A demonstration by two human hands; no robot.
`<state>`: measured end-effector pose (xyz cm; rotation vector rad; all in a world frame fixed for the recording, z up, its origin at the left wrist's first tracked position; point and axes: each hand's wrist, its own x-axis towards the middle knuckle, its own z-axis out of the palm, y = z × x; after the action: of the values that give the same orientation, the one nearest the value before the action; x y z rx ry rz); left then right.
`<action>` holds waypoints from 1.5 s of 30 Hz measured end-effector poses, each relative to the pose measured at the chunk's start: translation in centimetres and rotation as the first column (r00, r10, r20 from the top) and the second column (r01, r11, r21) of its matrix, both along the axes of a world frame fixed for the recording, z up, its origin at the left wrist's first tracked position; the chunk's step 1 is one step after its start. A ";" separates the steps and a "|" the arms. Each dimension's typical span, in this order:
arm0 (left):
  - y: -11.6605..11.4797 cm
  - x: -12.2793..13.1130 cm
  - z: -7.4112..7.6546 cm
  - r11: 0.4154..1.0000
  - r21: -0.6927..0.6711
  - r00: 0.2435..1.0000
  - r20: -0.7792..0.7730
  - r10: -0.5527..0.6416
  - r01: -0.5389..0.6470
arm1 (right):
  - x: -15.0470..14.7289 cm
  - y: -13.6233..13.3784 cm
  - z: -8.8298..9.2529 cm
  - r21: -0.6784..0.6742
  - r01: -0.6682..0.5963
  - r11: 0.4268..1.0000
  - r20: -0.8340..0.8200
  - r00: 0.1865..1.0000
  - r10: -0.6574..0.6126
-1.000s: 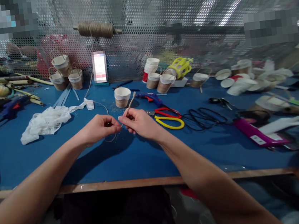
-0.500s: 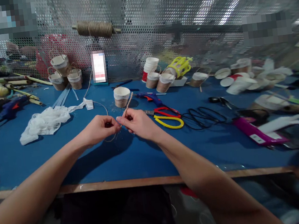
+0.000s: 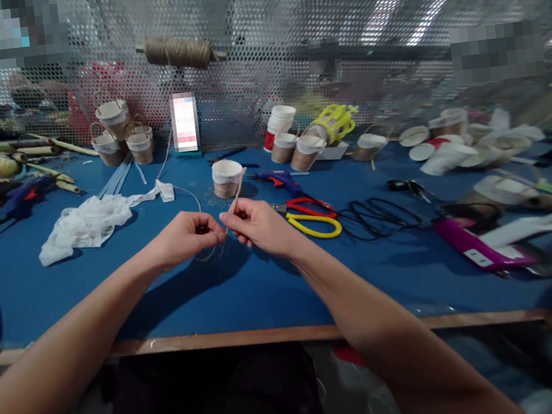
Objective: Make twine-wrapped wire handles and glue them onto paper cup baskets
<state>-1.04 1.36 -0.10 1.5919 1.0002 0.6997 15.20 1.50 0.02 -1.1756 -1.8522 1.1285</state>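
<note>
Brown twine (image 3: 238,190) runs between my two hands over the blue table. My left hand (image 3: 190,236) pinches it with thumb and fingertips. Close beside it, my right hand (image 3: 257,226) is closed on a doubled or twisted stretch, whose end sticks up above the fingers. A thin loop of the same twine trails behind and below my left hand toward the white lace. Just beyond the hands stands a small cup (image 3: 227,179) wrapped in brown with a white rim. Scissors (image 3: 314,219) with red and yellow handles lie right of my right hand.
A twine spool (image 3: 178,52) hangs on the mesh. White lace (image 3: 86,228) lies left; a blue glue gun (image 3: 280,181) sits behind the scissors. Finished cups with handles (image 3: 114,119) stand back left. At right are a black cable (image 3: 379,215) and a purple tool (image 3: 479,243).
My fingertips have drawn very slightly apart on the twine. Otherwise the view has only shifted a little.
</note>
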 end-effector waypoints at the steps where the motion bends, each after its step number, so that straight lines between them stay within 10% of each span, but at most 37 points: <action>1: 0.0 0.0 0.0 1.000 0.007 1.000 -0.001 -0.002 0.002 | 0.0 0.0 0.0 0.013 0.012 1.000 0.011 1.000 -0.012; 15: -0.2 0.3 -0.3 0.999 -0.013 0.999 0.023 0.048 -0.048 | -0.2 -0.2 -0.1 0.115 0.094 0.989 0.093 0.990 -0.104; 22: -0.1 0.1 -0.2 0.991 -0.133 0.996 0.083 -0.012 0.023 | 0.1 0.1 -0.1 -0.021 -0.119 0.993 -0.110 0.987 0.116; 45: 0.1 -0.1 -0.3 0.995 0.097 0.998 -0.068 -0.002 0.008 | -0.1 -0.1 -0.1 0.097 0.046 0.994 0.123 0.991 -0.058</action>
<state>-1.12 1.49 -0.40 1.7127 1.0246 0.7040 15.07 1.44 -0.09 -1.2587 -1.9358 0.9476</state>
